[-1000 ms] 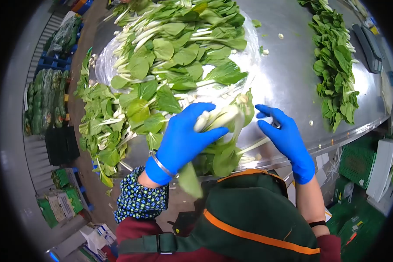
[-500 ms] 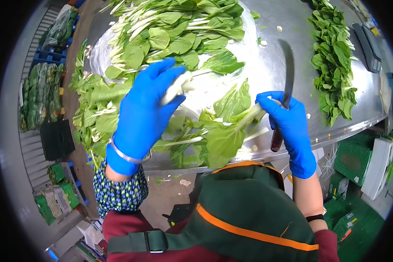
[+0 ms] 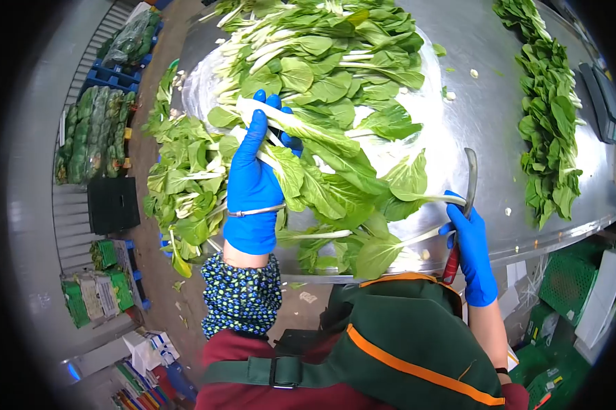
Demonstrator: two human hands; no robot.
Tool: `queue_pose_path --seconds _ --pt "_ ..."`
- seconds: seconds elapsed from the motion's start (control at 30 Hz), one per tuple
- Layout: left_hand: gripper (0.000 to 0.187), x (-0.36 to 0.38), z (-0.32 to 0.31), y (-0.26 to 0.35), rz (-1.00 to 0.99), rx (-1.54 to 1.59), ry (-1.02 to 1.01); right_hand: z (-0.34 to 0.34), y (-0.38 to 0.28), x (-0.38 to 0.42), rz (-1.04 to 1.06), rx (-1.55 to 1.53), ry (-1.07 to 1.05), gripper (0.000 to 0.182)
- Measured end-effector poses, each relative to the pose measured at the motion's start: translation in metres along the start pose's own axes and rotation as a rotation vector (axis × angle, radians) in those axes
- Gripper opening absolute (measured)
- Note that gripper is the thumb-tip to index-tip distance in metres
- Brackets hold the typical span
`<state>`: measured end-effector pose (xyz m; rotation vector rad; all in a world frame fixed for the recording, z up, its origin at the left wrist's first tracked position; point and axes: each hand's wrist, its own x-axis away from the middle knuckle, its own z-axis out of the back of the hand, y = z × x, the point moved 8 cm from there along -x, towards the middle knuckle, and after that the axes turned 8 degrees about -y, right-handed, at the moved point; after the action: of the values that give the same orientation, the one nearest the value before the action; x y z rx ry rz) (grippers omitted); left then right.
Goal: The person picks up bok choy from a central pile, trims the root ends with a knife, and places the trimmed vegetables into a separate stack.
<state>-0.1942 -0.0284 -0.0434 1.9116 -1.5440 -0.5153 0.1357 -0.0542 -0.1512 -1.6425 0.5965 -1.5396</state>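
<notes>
Both of my hands wear blue gloves. My left hand [image 3: 257,164] is closed around a bunch of leafy greens [image 3: 322,154], white stems at the fingers and leaves hanging to the right. My right hand [image 3: 464,232] grips a knife with a red handle [image 3: 451,265], its curved blade [image 3: 472,174] pointing up. Pale stems of loose leaves [image 3: 382,254] reach to the fingers of that hand. Beyond my left hand lies a large pile of greens [image 3: 322,55] on the metal table [image 3: 489,130].
More leaves [image 3: 192,178] are heaped at the table's left side. A long row of greens [image 3: 551,116] lies at the right, beside a dark device [image 3: 598,102]. Green crates [image 3: 568,283] stand below right; wrapped greens [image 3: 96,130] are stacked at far left.
My left hand now holds a leafy bunch instead of a pale stem piece. The leaf held in my right hand has lowered, and the view has shifted left.
</notes>
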Motion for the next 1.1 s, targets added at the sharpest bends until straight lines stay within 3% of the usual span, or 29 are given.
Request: queue_pose_path --seconds 0.2,0.27,0.3,0.33,0.37,0.43,0.47,0.53,0.6,0.67,0.73,0.77,0.8,0.87,0.97,1.03,1.1 --pt "0.038 -0.001 0.005 -0.005 -0.011 0.061 0.061 -0.004 -0.011 0.005 0.051 -0.087 -0.066 0.034" --pt "0.037 0.001 -0.005 -0.008 -0.023 0.055 0.017 0.003 -0.009 0.002 -0.015 0.107 -0.118 0.035" --pt "0.037 0.003 -0.008 -0.01 -0.025 -0.011 0.053 0.01 -0.009 0.001 0.049 0.139 -0.03 0.045" --pt "0.037 0.003 -0.014 -0.014 -0.019 -0.065 0.07 0.038 0.014 -0.017 0.368 0.412 0.221 0.059" --pt "0.037 0.005 -0.024 -0.02 -0.011 -0.182 0.044 0.047 -0.005 -0.005 0.63 0.758 0.471 0.067" --pt "0.037 0.008 -0.042 -0.044 0.038 -0.336 -0.02 0.059 -0.024 0.012 0.395 0.459 0.443 0.061" --pt "0.036 0.01 -0.052 -0.06 0.073 -0.392 -0.036 0.054 -0.029 0.015 0.437 0.301 0.332 0.057" --pt "0.037 0.014 -0.082 -0.11 0.293 -0.411 -0.098 0.017 -0.04 0.023 0.383 -0.089 -0.115 0.061" --pt "0.031 0.015 -0.112 -0.17 0.465 -0.293 -0.102 0.002 -0.058 0.037 0.423 -0.339 -0.198 0.063" --pt "0.027 0.016 -0.129 -0.227 0.637 -0.15 -0.06 0.024 -0.05 0.038 0.451 -0.285 -0.052 0.055" --pt "0.03 0.018 -0.165 -0.267 0.668 -0.213 -0.205 0.058 -0.048 0.04 0.455 -0.239 0.094 0.047" --pt "0.033 0.021 -0.176 -0.291 0.81 -0.248 -0.263 0.079 -0.03 0.041 0.237 -0.357 0.114 0.044" --pt "0.04 0.018 -0.191 -0.308 0.753 -0.263 -0.358 0.096 -0.009 0.045 0.018 -0.476 0.13 0.04" --pt "0.053 0.01 -0.199 -0.33 0.566 -0.504 -0.511 0.145 0.006 0.052 0.155 -0.681 0.314 0.035" --pt "0.065 0.043 -0.178 -0.344 0.136 -1.395 -1.097 0.233 0.021 0.047 0.251 -0.651 0.584 0.035" --pt "0.067 0.088 -0.144 -0.333 -0.06 -1.924 -1.151 0.283 0.013 0.025 0.187 -0.483 0.633 0.037" --pt "0.068 0.122 -0.079 -0.313 0.173 -2.087 -1.249 0.302 0.01 0.011 0.131 -0.374 0.619 0.039"
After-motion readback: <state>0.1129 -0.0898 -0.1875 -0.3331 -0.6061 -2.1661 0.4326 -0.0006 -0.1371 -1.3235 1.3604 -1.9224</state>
